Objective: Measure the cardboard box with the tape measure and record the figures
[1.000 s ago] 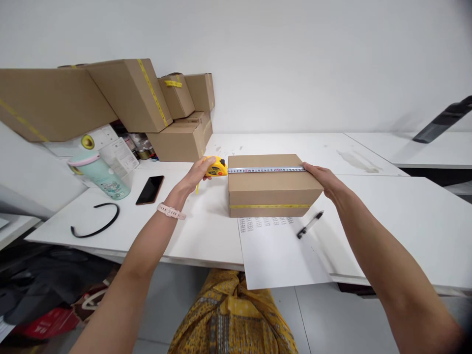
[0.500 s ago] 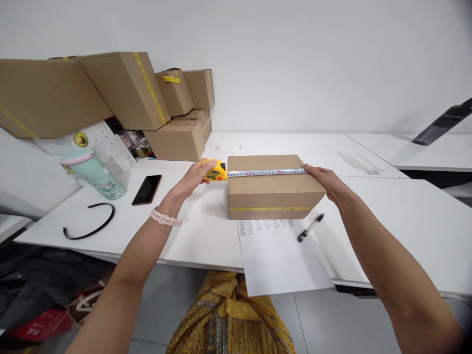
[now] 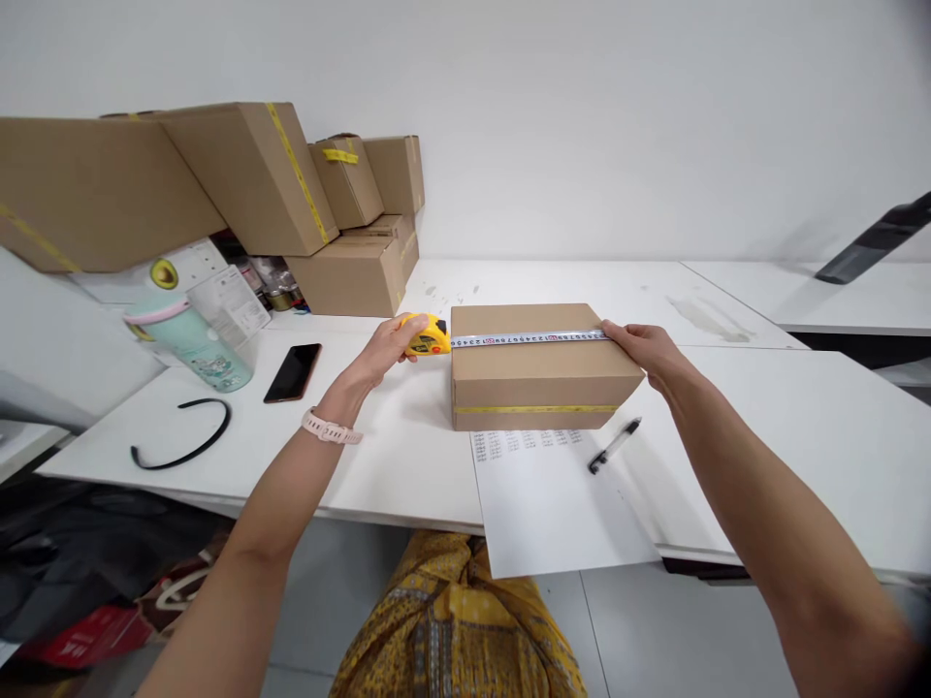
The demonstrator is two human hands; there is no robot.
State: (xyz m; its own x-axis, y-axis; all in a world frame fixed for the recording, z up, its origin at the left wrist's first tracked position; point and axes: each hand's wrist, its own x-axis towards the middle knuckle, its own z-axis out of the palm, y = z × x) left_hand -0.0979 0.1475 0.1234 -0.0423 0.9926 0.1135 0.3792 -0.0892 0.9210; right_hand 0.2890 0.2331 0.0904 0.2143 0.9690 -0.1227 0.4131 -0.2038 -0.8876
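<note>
A closed cardboard box (image 3: 538,380) with a yellow tape band stands on the white table (image 3: 763,417). A white measuring tape blade (image 3: 528,338) lies stretched across its top from left to right. My left hand (image 3: 389,347) grips the yellow tape measure case (image 3: 429,335) just off the box's left edge. At the box's right edge my right hand (image 3: 644,349) pinches the end of the blade against the box.
A printed sheet (image 3: 553,499) and a black pen (image 3: 612,445) lie in front of the box. To the left are a black phone (image 3: 292,372), a mint cup (image 3: 190,339), a black headband (image 3: 181,444) and stacked cardboard boxes (image 3: 269,179).
Both hands hold the tape across the box as before; only the camera view shifted slightly.
</note>
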